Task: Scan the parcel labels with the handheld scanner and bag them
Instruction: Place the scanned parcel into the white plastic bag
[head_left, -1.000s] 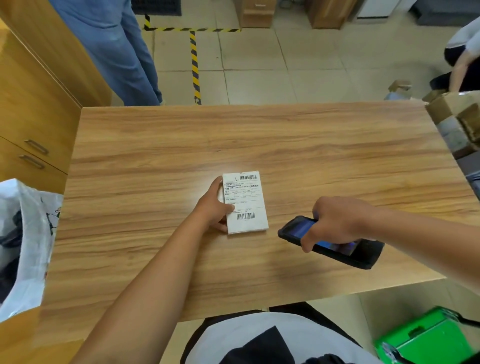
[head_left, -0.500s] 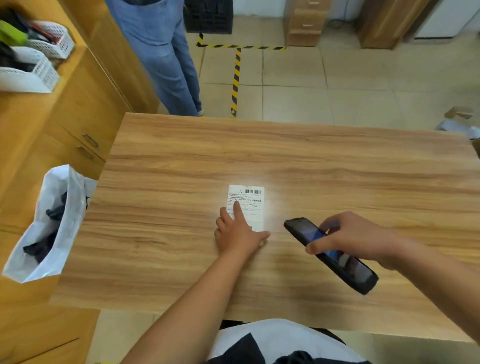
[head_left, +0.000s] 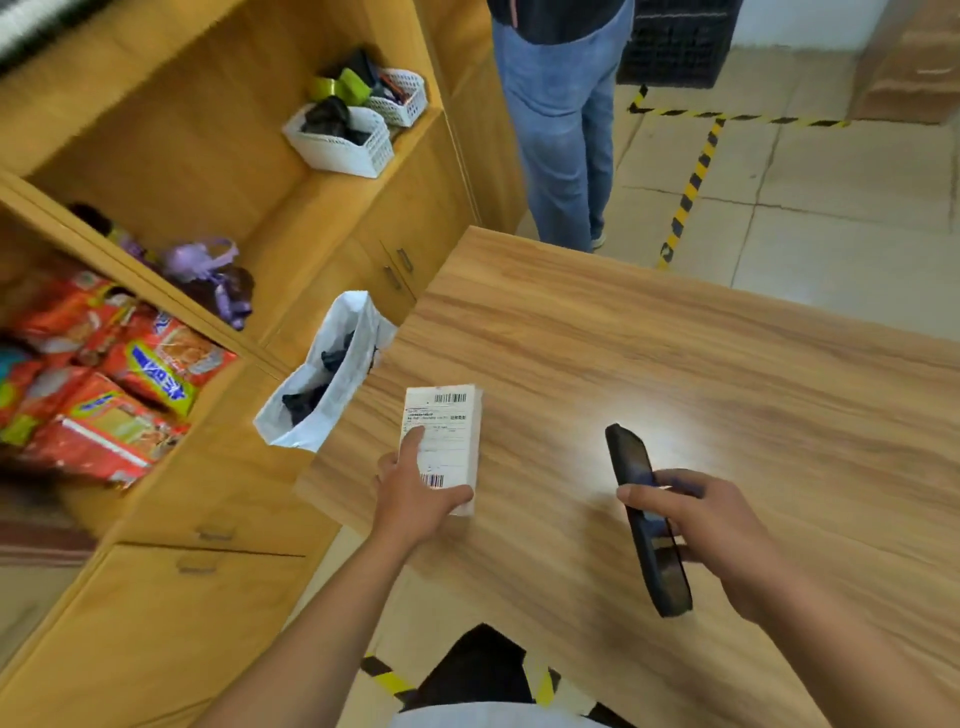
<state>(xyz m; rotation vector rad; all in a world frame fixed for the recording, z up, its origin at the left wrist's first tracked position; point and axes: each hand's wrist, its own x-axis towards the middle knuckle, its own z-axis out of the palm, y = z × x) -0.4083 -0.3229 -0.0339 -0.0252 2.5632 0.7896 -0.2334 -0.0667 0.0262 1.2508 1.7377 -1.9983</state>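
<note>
Half the scanner (head_left: 631, 467) hides under right fingers (head_left: 647, 500) — parcel (head_left: 453, 434) print blurred.

Left hand (head_left: 415, 499) grips small white labelled box parcel (head_left: 448, 436) above near-left corner of wood-grain table (head_left: 675, 364); right hand (head_left: 711, 525) holds black handheld scanner (head_left: 641, 514), screen up; white plastic bag (head_left: 332, 384) with dark items hangs at table's left edge.

I work in a packing stockroom. Hazard tape (head_left: 688, 189) marks the tiled floor (head_left: 841, 208); wooden shelving (head_left: 208, 156) beside my table (head_left: 675, 364) holds snack packs (head_left: 150, 364) and baskets (head_left: 340, 148).
</note>
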